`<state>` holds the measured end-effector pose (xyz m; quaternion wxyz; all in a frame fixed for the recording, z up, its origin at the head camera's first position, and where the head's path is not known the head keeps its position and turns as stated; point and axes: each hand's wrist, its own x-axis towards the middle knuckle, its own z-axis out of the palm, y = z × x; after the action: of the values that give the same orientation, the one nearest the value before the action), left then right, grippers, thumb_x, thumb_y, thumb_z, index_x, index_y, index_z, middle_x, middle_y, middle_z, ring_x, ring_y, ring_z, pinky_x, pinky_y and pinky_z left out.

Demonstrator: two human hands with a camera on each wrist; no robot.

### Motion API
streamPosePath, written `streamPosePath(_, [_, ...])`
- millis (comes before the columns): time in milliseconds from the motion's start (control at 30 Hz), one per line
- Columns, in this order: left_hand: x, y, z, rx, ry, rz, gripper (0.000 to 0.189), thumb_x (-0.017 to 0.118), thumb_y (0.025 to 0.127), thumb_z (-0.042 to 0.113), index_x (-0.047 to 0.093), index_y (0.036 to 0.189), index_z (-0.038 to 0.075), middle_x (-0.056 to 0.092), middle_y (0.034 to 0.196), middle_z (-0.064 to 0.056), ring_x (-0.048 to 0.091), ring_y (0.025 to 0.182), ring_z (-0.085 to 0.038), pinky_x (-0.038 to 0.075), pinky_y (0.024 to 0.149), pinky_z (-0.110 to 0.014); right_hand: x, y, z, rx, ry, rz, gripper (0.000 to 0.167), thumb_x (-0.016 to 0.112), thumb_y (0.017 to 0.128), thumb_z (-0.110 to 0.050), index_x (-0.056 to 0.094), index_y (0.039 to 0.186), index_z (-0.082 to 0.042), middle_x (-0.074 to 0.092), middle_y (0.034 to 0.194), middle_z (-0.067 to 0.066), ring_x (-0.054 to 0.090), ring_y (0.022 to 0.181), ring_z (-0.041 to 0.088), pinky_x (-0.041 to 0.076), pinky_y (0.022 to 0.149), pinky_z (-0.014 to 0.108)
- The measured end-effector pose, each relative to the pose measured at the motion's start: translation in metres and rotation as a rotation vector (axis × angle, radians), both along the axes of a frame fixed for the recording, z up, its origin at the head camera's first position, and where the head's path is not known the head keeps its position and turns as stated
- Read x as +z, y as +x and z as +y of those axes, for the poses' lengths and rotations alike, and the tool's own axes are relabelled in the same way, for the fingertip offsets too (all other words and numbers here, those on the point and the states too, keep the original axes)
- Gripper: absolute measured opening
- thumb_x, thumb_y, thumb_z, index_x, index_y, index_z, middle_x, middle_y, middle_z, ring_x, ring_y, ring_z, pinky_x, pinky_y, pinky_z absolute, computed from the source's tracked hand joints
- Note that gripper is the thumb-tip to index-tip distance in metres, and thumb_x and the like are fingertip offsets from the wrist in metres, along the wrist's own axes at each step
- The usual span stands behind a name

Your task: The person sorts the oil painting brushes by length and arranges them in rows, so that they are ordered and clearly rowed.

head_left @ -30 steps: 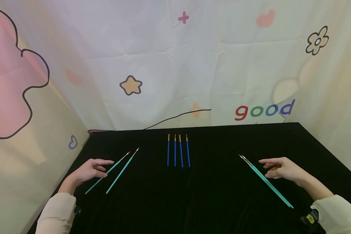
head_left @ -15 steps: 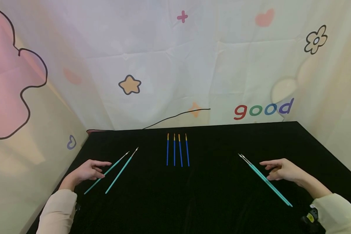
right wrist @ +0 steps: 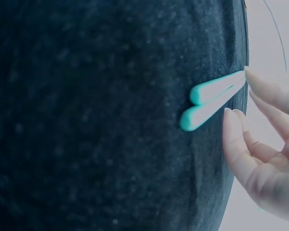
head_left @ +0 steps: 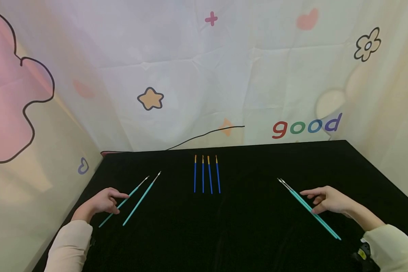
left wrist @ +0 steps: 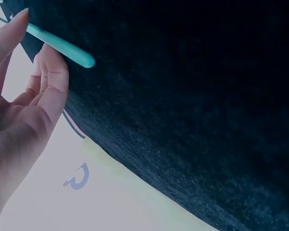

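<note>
The left hand (head_left: 104,201) has lowered to the outer brush (head_left: 123,202) and the right hand (head_left: 329,199) dropped its thumb over the teal pair (head_left: 305,205), so both, digits parted, reach handles on the cloth (head_left: 224,234), contact unclear.

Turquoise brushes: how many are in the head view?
4: one brush at the left hand, a second brush to its right, and two brushes side by side at the right hand.
</note>
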<state>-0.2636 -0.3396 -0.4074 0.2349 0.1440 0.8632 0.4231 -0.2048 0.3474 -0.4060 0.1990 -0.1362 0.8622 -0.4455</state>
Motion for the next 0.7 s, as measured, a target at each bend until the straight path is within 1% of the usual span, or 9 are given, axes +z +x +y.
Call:
streamPosePath(100, [-0.0006,0.0025,0.0009,0.044,-0.012,0.004,0.049,0.058,0.073,-0.017,0.049,0.121,-0.013,0.030,0.115,-0.027,0.031,0.050,-0.007,0.044,0.055,-0.026,-0.0004,0.0010,-0.0007,0.000,0.008,0.013,0.066,0.071,0.070,-0.008,0.043,0.125,0.014,0.042,0.115,0.031,0.047,0.086,0.024,0.048,0.067,0.032])
streamPosePath(167, [-0.0009,0.0041,0.0012,0.065,-0.025,0.011,0.049,0.058,0.072,-0.018,0.051,0.121,-0.012,0.028,0.120,-0.030,0.033,0.052,-0.010,0.045,0.058,-0.029,-0.0014,0.0011,-0.0005,0.000,0.014,0.023,0.065,0.071,0.069,-0.009,0.044,0.125,0.013,0.042,0.115,0.031,0.046,0.088,0.025,0.047,0.068,0.034])
streamPosePath(233, [-0.0011,0.0051,0.0013,0.074,-0.042,0.027,0.050,0.058,0.071,-0.019,0.052,0.120,-0.012,0.027,0.124,-0.033,0.036,0.054,-0.012,0.046,0.059,-0.031,-0.0036,0.0008,0.0001,-0.014,0.032,0.030,0.067,0.073,0.068,-0.011,0.046,0.125,0.010,0.043,0.114,0.028,0.047,0.090,0.025,0.048,0.070,0.035])
streamPosePath(300, [-0.0009,0.0057,0.0017,0.073,-0.058,0.047,0.050,0.057,0.070,-0.020,0.053,0.119,-0.011,0.027,0.124,-0.034,0.037,0.055,-0.013,0.045,0.058,-0.031,-0.0030,0.0020,-0.0009,-0.019,0.048,0.039,0.067,0.074,0.067,-0.011,0.048,0.124,0.009,0.043,0.114,0.028,0.047,0.092,0.028,0.048,0.071,0.037])
streamPosePath(400, [-0.0003,0.0058,0.0021,0.061,-0.072,0.066,0.050,0.054,0.070,-0.020,0.054,0.119,-0.010,0.031,0.120,-0.031,0.036,0.053,-0.012,0.043,0.055,-0.030,-0.0012,0.0039,-0.0038,-0.027,0.070,0.049,0.067,0.075,0.065,-0.010,0.049,0.124,0.009,0.042,0.114,0.026,0.048,0.095,0.031,0.048,0.072,0.038])
streamPosePath(433, [0.0001,0.0057,0.0022,0.053,-0.071,0.068,0.050,0.052,0.070,-0.020,0.054,0.119,-0.010,0.032,0.118,-0.030,0.035,0.052,-0.011,0.042,0.054,-0.030,0.0006,0.0051,-0.0053,-0.017,0.064,0.052,0.066,0.074,0.066,-0.008,0.048,0.123,0.010,0.041,0.115,0.029,0.047,0.095,0.034,0.047,0.071,0.039])
streamPosePath(567, [0.0007,0.0040,0.0017,0.019,-0.063,0.060,0.052,0.048,0.070,-0.020,0.052,0.121,-0.010,0.039,0.112,-0.025,0.031,0.047,-0.009,0.039,0.051,-0.029,-0.0001,0.0051,-0.0065,-0.022,0.064,0.051,0.065,0.072,0.066,-0.005,0.047,0.124,0.011,0.041,0.113,0.028,0.047,0.094,0.032,0.047,0.070,0.038])
streamPosePath(600, [0.0003,0.0033,0.0013,0.017,-0.066,0.056,0.053,0.048,0.070,-0.019,0.052,0.121,-0.010,0.041,0.111,-0.025,0.030,0.046,-0.009,0.039,0.051,-0.030,-0.0006,0.0051,-0.0066,-0.025,0.062,0.047,0.065,0.072,0.067,-0.005,0.047,0.124,0.011,0.041,0.113,0.029,0.047,0.093,0.032,0.047,0.070,0.038])
streamPosePath(700, [0.0001,0.0020,0.0004,0.026,-0.090,0.054,0.054,0.050,0.069,-0.018,0.053,0.122,-0.007,0.045,0.115,-0.031,0.033,0.049,-0.012,0.039,0.051,-0.031,-0.0015,0.0048,-0.0065,-0.036,0.060,0.039,0.065,0.071,0.067,-0.002,0.045,0.126,0.011,0.041,0.114,0.029,0.048,0.094,0.032,0.048,0.071,0.038])
